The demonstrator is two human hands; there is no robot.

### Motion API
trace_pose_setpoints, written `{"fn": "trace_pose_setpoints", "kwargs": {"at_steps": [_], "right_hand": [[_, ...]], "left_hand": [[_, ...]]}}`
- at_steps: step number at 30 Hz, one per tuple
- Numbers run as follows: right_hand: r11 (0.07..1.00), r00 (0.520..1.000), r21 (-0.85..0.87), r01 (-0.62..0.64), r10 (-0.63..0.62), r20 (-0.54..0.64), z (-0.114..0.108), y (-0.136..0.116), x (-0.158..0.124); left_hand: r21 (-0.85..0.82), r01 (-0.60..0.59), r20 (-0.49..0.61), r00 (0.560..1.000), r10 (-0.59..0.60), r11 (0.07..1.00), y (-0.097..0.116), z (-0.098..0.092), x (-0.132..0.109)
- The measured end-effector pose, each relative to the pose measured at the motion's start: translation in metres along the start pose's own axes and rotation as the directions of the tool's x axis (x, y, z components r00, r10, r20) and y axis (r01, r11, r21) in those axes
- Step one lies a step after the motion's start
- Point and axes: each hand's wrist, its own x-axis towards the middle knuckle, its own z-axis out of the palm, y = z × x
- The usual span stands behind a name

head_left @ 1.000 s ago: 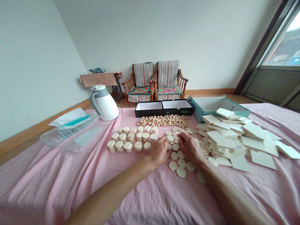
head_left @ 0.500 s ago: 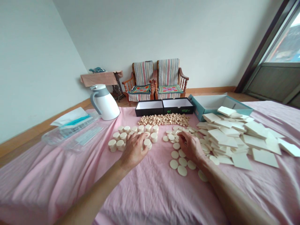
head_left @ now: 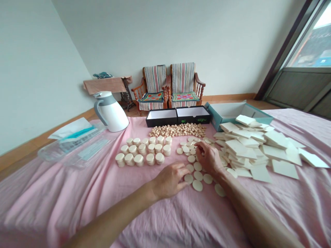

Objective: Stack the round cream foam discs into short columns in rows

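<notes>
My left hand (head_left: 171, 179) is over the cloth at the near left edge of the loose round discs. Its thumb and fingers are apart, the tips at a pale wooden disc (head_left: 188, 178). My right hand (head_left: 209, 157) is among the discs farther back, its fingers curled and pressed together; what they hold, if anything, is hidden. Several flat discs (head_left: 197, 185) lie scattered around and under both hands. Left of them, short stacks of discs (head_left: 138, 159) stand in three rows, with a gap in the front row.
Behind the stacks lie many small wooden balls (head_left: 178, 130), then two black boxes (head_left: 161, 118). Square pale boards (head_left: 240, 144) are heaped at right before a teal box (head_left: 219, 119). A white jug (head_left: 113, 115) and clear plastic packaging (head_left: 74, 144) sit at left on the pink cloth (head_left: 144, 213).
My left hand has moved from the stacks rightward and nearer to me, to the loose discs, uncovering the stacks. My right hand stays over the discs. The view has shifted slightly.
</notes>
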Motion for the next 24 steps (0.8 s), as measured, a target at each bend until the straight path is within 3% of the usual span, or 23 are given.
{"fn": "trace_pose_setpoints", "kwargs": {"at_steps": [5,9,12,16,19,24], "right_hand": [[1.000,1.000,-0.014,0.010,-0.009,0.018,0.001,0.000,0.000],[1.000,1.000,-0.015,0.011,-0.011,0.024,0.001,0.000,-0.001],[1.000,1.000,-0.019,0.005,-0.005,0.022,0.001,0.000,-0.001],[1.000,1.000,-0.009,0.011,-0.011,0.028,0.001,-0.001,-0.001],[1.000,0.999,0.002,0.027,-0.027,0.024,0.003,0.000,-0.001],[1.000,0.999,-0.010,0.002,-0.001,0.035,0.005,0.003,-0.002]], "left_hand": [[-0.015,0.037,0.026,0.999,-0.037,0.999,0.005,0.011,0.002],[-0.004,0.095,-0.042,0.995,-0.095,0.995,0.006,0.001,-0.002],[0.027,0.182,-0.194,0.965,-0.174,0.983,-0.003,-0.017,-0.010],[0.091,0.335,-0.443,0.857,-0.263,0.938,-0.025,-0.044,-0.021],[0.160,0.382,-0.461,0.844,-0.273,0.910,-0.039,-0.054,-0.024],[0.220,0.424,-0.441,0.847,-0.298,0.878,-0.046,-0.050,-0.026]]}}
